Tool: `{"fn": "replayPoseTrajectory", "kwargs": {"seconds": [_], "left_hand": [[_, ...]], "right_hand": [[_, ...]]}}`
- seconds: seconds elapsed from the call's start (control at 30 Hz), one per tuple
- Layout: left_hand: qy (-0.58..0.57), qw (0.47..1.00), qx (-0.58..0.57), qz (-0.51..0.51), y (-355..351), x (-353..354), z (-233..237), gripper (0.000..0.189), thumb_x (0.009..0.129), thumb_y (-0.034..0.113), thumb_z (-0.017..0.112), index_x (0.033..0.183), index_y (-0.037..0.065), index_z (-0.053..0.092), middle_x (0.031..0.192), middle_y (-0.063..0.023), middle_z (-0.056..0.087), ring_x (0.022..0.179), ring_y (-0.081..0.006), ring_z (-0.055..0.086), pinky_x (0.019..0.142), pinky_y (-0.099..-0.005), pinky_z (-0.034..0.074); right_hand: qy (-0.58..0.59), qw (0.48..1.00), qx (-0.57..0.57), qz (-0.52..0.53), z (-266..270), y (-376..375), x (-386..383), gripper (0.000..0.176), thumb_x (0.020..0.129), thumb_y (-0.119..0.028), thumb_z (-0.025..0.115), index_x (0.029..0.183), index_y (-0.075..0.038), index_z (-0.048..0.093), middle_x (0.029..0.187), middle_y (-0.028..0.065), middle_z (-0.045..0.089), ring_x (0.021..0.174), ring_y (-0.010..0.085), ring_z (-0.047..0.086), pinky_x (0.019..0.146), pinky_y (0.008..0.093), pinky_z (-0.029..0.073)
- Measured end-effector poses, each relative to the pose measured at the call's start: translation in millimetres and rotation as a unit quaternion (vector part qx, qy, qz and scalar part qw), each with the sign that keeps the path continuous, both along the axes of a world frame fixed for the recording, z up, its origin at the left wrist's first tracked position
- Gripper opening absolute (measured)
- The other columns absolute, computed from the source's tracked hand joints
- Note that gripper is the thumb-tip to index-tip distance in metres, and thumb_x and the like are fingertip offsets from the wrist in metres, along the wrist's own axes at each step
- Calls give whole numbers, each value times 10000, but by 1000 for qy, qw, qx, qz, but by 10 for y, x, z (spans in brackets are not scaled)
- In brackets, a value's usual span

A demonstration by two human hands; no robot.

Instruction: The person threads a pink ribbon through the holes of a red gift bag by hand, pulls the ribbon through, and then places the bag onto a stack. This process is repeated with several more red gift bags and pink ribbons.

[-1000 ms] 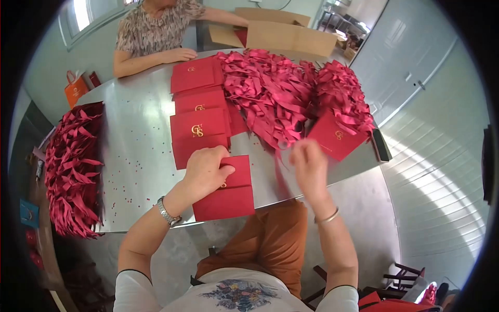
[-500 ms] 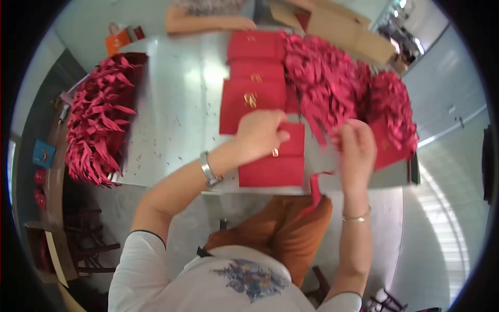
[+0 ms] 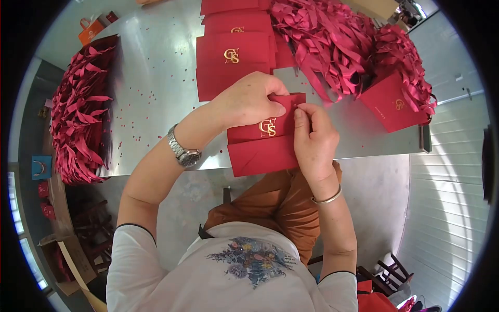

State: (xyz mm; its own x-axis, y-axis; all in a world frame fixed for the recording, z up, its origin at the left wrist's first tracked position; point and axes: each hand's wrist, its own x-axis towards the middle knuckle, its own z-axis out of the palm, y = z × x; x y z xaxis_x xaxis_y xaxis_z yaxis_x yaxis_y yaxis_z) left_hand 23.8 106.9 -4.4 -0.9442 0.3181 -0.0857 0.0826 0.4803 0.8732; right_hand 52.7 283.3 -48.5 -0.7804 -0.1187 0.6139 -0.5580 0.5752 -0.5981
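A flat red paper bag [image 3: 247,134] with a gold logo lies at the table's near edge, its lower part folded and jutting toward me. My left hand [image 3: 254,99] is closed on its upper edge, thumb in front and fingers curled behind. At the upper right corner, my right hand [image 3: 316,138] pinches the bag between thumb and forefinger. The two sets of fingertips are a short way apart. Whether a ribbon is between the fingers is hidden. Just beyond my left hand, overlapping red paper bags [image 3: 228,78] lie in a row.
A large heap of red ribbons [image 3: 325,44] covers the far right, beside a red bag [image 3: 392,101] with ribbons over it. Ribboned bags [image 3: 80,114] are stacked along the left side. Small red scraps dot the metal table [image 3: 161,78]. An orange bag [image 3: 91,30] stands beyond.
My right hand has come left and up to the bag's top corner; the ribbon hanging below it no longer shows. My left hand still grips the bag. The view has shifted closer.
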Motion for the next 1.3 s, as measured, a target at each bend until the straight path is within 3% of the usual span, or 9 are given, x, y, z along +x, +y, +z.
{"fn": "replayPoseTrajectory", "kwargs": {"seconds": [0.07, 0.17, 0.4, 0.47, 0.5, 0.57, 0.87, 1.3], "left_hand": [[-18, 999, -22, -21, -3, 25, -24, 179, 822, 22, 670, 989, -39, 648, 856, -47, 662, 793, -96, 593, 724, -259, 492], [-71, 996, 57, -13, -15, 32, -75, 165, 845, 25, 653, 1001, -29, 647, 865, -19, 653, 786, -83, 583, 720, -243, 485], [-72, 997, 17, -17, 38, 50, -143, 129, 856, 27, 644, 972, -30, 637, 845, -23, 644, 773, -85, 572, 704, -247, 476], [-23, 999, 12, -18, 45, 49, -171, 209, 799, 61, 654, 974, -53, 662, 824, -150, 675, 741, -216, 640, 686, -324, 489], [-24, 999, 12, -19, 52, 54, -168, 209, 799, 61, 654, 974, -53, 662, 824, -150, 675, 741, -216, 640, 686, -324, 489], [-40, 998, 33, -21, 75, 86, -137, 127, 847, -4, 636, 970, -35, 629, 805, -23, 620, 754, -83, 541, 689, -254, 461], [26, 999, 35, -30, 86, 185, -41, 164, 798, -35, 645, 958, -65, 623, 832, -24, 629, 780, -78, 552, 697, -244, 463], [2, 998, 55, -27, 83, 218, -51, 207, 784, -41, 624, 989, -66, 642, 853, -32, 649, 798, -74, 569, 709, -232, 469]], "right_hand": [[-12, 1000, -13, 2, -43, 13, 6, 79, 850, -47, 656, 916, -30, 615, 808, 137, 640, 699, 313, 632, 632, 373, 513], [-38, 999, -39, 8, -87, 44, 27, 81, 841, -35, 660, 907, -27, 614, 808, 128, 641, 698, 302, 632, 631, 362, 513], [-69, 996, -56, 29, -147, 75, 78, 89, 822, -12, 659, 895, -28, 612, 812, 120, 639, 698, 290, 629, 632, 350, 511], [-57, 997, -45, 26, -141, 73, 81, 90, 820, -11, 660, 893, -30, 611, 811, 118, 637, 700, 291, 627, 630, 350, 510], [-45, 998, -33, 23, -134, 71, 81, 91, 818, -11, 660, 891, -32, 610, 810, 116, 635, 702, 293, 626, 628, 350, 510], [-39, 998, -32, 25, -131, 70, 79, 93, 817, -10, 661, 890, -35, 609, 810, 114, 635, 705, 294, 625, 627, 352, 509], [-40, 998, -51, 17, -81, 85, 157, 103, 793, 3, 681, 859, -38, 614, 786, 103, 632, 666, 276, 614, 600, 342, 501], [-24, 998, -62, 12, -80, 70, 178, 103, 763, 9, 701, 812, -41, 625, 735, 83, 632, 603, 231, 599, 557, 316, 486]]}}
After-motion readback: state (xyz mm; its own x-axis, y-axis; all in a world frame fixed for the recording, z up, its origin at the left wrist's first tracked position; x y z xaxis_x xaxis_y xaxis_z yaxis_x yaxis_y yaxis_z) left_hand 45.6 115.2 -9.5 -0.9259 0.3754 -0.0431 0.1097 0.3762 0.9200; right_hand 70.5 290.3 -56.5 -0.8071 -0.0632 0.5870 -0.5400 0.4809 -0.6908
